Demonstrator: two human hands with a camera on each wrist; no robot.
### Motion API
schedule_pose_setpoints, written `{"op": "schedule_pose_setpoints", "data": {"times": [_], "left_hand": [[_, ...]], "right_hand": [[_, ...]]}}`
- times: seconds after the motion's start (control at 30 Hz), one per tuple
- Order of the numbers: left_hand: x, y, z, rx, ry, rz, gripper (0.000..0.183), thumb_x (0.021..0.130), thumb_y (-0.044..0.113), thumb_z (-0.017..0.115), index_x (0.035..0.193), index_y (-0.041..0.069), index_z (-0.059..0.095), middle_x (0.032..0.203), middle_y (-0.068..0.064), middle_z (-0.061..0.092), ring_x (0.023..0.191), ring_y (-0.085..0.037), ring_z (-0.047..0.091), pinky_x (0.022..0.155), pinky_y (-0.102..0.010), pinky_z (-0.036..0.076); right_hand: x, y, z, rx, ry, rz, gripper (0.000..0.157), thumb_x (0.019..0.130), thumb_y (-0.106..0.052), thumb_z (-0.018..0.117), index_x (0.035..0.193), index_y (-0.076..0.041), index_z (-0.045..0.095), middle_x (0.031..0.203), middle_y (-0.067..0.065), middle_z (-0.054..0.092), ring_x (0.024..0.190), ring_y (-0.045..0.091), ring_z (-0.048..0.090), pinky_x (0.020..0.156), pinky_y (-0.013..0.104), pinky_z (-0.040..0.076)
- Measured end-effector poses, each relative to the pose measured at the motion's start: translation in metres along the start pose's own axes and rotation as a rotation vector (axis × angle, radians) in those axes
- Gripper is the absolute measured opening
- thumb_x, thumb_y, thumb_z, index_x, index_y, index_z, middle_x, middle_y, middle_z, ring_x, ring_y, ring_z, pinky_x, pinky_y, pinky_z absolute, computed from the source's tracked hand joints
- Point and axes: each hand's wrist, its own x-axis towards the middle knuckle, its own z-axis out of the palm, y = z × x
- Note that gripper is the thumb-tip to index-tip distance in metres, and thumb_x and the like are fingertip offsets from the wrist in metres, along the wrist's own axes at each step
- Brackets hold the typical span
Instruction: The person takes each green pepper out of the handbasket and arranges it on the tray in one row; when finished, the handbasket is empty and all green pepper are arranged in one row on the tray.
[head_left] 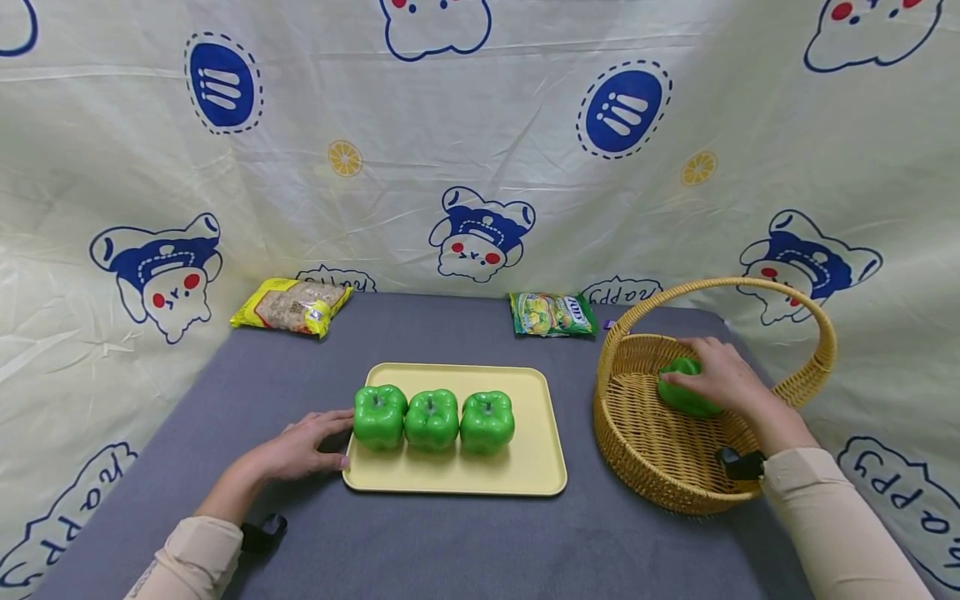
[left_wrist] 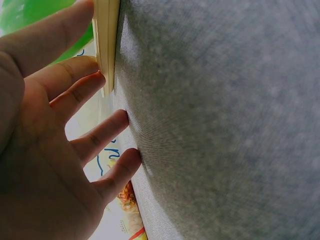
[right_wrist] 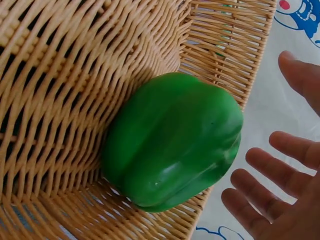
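Three green bell peppers (head_left: 432,420) stand in a row on a pale yellow tray (head_left: 536,450). At the tray's left edge is my left hand (head_left: 307,446); its thumb and nearest fingertips touch the rim, and in the left wrist view the other fingers (left_wrist: 102,135) spread over the cloth. Another green bell pepper (right_wrist: 172,142) lies inside a wicker basket (head_left: 637,458) on the right. My right hand (head_left: 723,379) reaches in over that pepper. The right wrist view has its fingers (right_wrist: 280,172) spread and apart from the pepper.
The basket's tall handle (head_left: 750,283) arches over its opening, beside the right forearm. A yellow snack bag (head_left: 292,307) lies at the back left of the grey cloth (head_left: 450,542), a green packet (head_left: 553,315) at the back centre. A printed white curtain hangs behind.
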Motion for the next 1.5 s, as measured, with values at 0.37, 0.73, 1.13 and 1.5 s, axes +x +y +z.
{"op": "schedule_pose_setpoints", "data": {"times": [0.37, 0.73, 1.13, 1.5], "left_hand": [[0.001, -0.001, 0.000, -0.003, -0.006, 0.002, 0.065, 0.085, 0.033, 0.068, 0.138, 0.002, 0.046, 0.148, -0.019, 0.038, 0.131, -0.047, 0.033, 0.095, -0.071, 0.024], [0.001, -0.001, 0.000, 0.007, -0.001, 0.010, 0.065, 0.085, 0.033, 0.068, 0.138, 0.001, 0.046, 0.147, -0.019, 0.039, 0.131, -0.048, 0.033, 0.095, -0.071, 0.025], [0.001, -0.001, -0.001, 0.001, 0.001, 0.016, 0.065, 0.085, 0.033, 0.068, 0.137, 0.000, 0.047, 0.147, -0.020, 0.039, 0.132, -0.049, 0.032, 0.095, -0.072, 0.024], [0.002, -0.002, 0.000, 0.003, -0.011, 0.006, 0.066, 0.086, 0.034, 0.068, 0.139, 0.001, 0.045, 0.148, -0.020, 0.038, 0.131, -0.048, 0.033, 0.095, -0.071, 0.025]], "right_hand": [[0.001, 0.008, 0.006, 0.003, -0.059, 0.060, 0.085, 0.084, -0.050, 0.065, 0.139, 0.009, 0.036, 0.126, 0.035, 0.043, 0.107, 0.047, 0.043, 0.074, 0.049, 0.041], [0.003, 0.018, 0.011, 0.009, -0.081, 0.049, 0.083, 0.085, -0.047, 0.064, 0.136, 0.012, 0.036, 0.118, 0.034, 0.046, 0.097, 0.042, 0.047, 0.068, 0.042, 0.042], [0.003, 0.016, 0.014, 0.023, -0.096, 0.023, 0.080, 0.082, -0.045, 0.067, 0.134, 0.010, 0.039, 0.117, 0.032, 0.048, 0.093, 0.036, 0.051, 0.067, 0.038, 0.044], [0.000, 0.003, 0.020, 0.019, -0.097, -0.100, 0.074, 0.079, -0.043, 0.073, 0.128, 0.007, 0.048, 0.107, 0.022, 0.058, 0.089, 0.028, 0.055, 0.068, 0.036, 0.045]]}}
